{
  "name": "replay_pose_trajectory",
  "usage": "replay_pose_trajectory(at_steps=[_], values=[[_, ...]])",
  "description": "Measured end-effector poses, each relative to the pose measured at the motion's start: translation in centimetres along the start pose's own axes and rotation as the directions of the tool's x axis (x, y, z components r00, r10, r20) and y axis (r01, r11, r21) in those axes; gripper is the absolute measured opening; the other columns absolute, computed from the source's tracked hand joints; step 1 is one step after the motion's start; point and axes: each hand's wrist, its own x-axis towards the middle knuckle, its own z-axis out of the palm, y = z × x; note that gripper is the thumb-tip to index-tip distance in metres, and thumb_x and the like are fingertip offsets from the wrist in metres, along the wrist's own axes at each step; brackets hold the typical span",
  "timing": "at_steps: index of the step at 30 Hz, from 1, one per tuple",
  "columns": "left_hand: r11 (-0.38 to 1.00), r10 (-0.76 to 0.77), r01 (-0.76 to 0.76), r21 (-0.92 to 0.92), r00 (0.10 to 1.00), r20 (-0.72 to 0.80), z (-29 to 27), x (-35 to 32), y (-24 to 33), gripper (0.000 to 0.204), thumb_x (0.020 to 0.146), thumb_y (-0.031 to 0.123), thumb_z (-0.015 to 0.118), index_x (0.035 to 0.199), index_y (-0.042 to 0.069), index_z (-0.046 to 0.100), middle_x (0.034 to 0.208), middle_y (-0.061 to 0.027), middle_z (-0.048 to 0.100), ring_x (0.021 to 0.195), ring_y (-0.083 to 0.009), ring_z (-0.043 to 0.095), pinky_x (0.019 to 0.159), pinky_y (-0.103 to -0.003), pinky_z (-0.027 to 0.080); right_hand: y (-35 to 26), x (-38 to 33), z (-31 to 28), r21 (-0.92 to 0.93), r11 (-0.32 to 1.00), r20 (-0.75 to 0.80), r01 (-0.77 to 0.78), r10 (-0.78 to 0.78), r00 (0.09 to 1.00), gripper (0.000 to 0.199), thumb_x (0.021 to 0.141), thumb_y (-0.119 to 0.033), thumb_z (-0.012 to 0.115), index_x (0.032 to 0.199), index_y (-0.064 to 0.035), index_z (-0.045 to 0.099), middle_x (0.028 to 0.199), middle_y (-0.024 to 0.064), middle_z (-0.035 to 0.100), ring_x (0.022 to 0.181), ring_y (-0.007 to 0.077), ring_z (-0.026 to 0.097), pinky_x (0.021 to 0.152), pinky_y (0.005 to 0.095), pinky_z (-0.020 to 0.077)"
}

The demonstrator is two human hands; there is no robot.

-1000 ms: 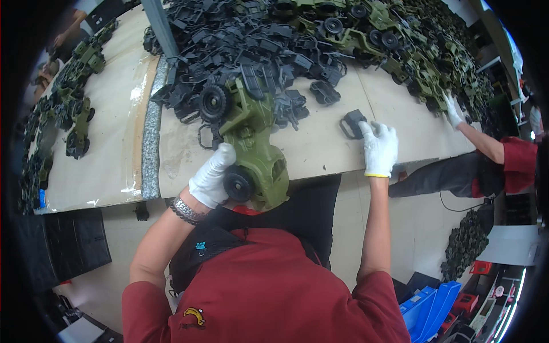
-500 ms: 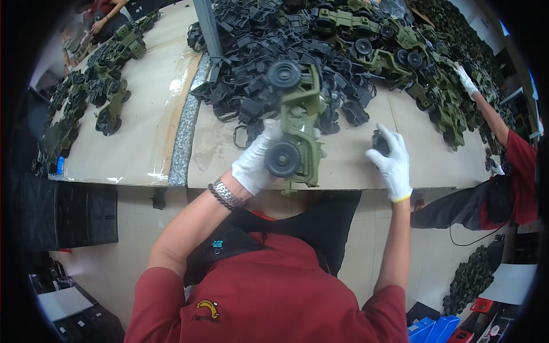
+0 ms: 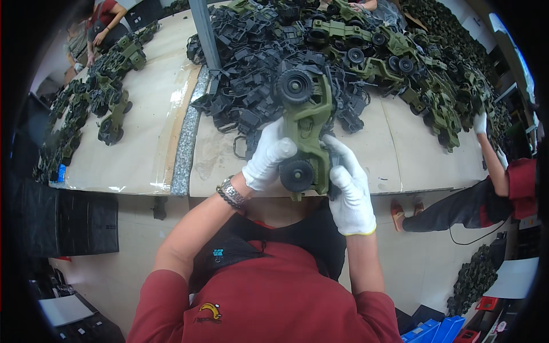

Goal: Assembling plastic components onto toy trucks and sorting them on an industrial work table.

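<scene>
An olive-green toy truck [image 3: 311,128] with black wheels is held up on its side in front of me, above the near table edge. My left hand [image 3: 270,154], in a white glove, is closed around its left side between the two visible wheels. Against the truck's right side is my right hand [image 3: 350,186], also gloved, its fingers bent around a small dark part [image 3: 334,171]. Most of that part is hidden by the fingers and the truck, so its kind and whether it is seated cannot be told.
Behind the truck lies a heap of black plastic parts [image 3: 246,86]. More green toy trucks [image 3: 437,117] are piled at the right and along the left table [image 3: 143,114]. A metal post [image 3: 204,34] rises at the back. Co-workers stand at right [image 3: 503,183] and far left [image 3: 106,23].
My right hand has moved left with the small dark part and brought it to the truck's right side. The truck has shifted slightly right, still in my left hand.
</scene>
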Motion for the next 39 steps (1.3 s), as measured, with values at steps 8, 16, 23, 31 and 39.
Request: replay_pose_trajectory(at_steps=[8, 16, 23, 31, 39], values=[[0.985, -0.159, 0.162, 0.061, 0.986, -0.045, 2.1, -0.2, 4.5, 0.089, 0.070, 0.040, 0.090, 0.136, -0.004, 0.050, 0.129, -0.0099, 0.062, 0.119, -0.0184, 0.058, 0.103, -0.035, 0.047, -2.4, 0.9, 0.7, -0.284, 0.939, -0.013, 0.194, -0.206, 0.979, 0.082, 0.068, -0.026, 0.088, 0.137, -0.0002, 0.054, 0.127, 0.0093, 0.063, 0.115, 0.0180, 0.061, 0.096, 0.0333, 0.0492], [0.965, 0.012, -0.072, -0.253, 0.973, -0.231, 0.3, -1.2, -1.4, 0.032, 0.094, 0.012, 0.072, 0.122, 0.002, 0.062, 0.115, -0.0017, 0.067, 0.105, -0.0097, 0.062, 0.093, -0.030, 0.052, -3.0, 1.7, 0.6, -0.829, 0.379, 0.160, 0.411, -0.543, 0.825, 0.072, 0.065, -0.020, 0.087, 0.130, -0.0056, 0.061, 0.126, 0.0161, 0.060, 0.106, 0.0314, 0.066, 0.087, 0.0403, 0.0558], [0.996, 0.093, -0.089, 0.029, 0.968, -0.234, -0.2, -1.9, -1.4, 0.034, 0.091, 0.013, 0.076, 0.122, 0.007, 0.065, 0.114, -0.0011, 0.068, 0.103, -0.0119, 0.063, 0.093, -0.030, 0.051, -2.1, 1.6, -0.2, -0.831, 0.329, 0.289, 0.448, -0.434, 0.854, 0.077, 0.069, -0.039, 0.087, 0.132, -0.0037, 0.060, 0.127, 0.0185, 0.059, 0.106, 0.0365, 0.064, 0.088, 0.0401, 0.0534], [0.993, -0.057, 0.080, 0.092, 0.971, -0.234, -0.3, -2.6, -0.8, 0.038, 0.088, 0.020, 0.079, 0.121, 0.007, 0.064, 0.113, -0.0024, 0.067, 0.102, -0.0125, 0.062, 0.090, -0.031, 0.052, -1.4, 1.3, -0.4, -0.820, 0.353, 0.306, 0.450, -0.394, 0.867, 0.075, 0.072, -0.041, 0.085, 0.131, -0.0014, 0.059, 0.132, 0.0191, 0.057, 0.114, 0.0375, 0.061, 0.094, 0.0415, 0.0504], [0.941, -0.145, 0.209, 0.266, 0.960, -0.239, 0.6, -3.3, 1.2, 0.046, 0.089, 0.029, 0.079, 0.125, 0.007, 0.063, 0.117, -0.0037, 0.065, 0.104, -0.0137, 0.061, 0.091, -0.031, 0.050, 0.9, 1.3, -0.6, -0.817, 0.080, 0.495, 0.571, -0.411, 0.766, 0.084, 0.084, -0.061, 0.062, 0.140, 0.0001, 0.050, 0.136, 0.0251, 0.052, 0.107, 0.0440, 0.055, 0.092, 0.0484, 0.0473]])
